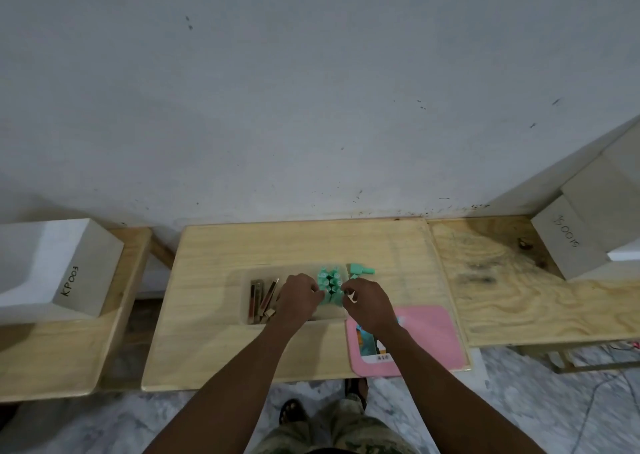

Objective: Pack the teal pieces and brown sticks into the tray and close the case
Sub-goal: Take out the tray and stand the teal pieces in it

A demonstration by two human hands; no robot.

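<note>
pale wall, wooden table (214,342). clear tray (242,280): brown sticks (260,299) at left, teal pieces (329,282) in upright cluster at middle. left hand (299,297) and right hand (367,303) flank the cluster, fingertips pinched on its near pieces. advice: press pieces snug, upright. stray teal piece (362,269) beyond the right hand. pink case lid (429,342) beside tray.

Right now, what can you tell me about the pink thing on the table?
The pink case lies flat near the front right corner of the wooden table. It looks like smooth plastic, rectangular with rounded corners. A colourful printed label with a barcode shows on its left part. The right forearm crosses above its top left corner and hides some of it. It sits just right of the clear tray, close to it; I cannot tell whether they touch.
</note>
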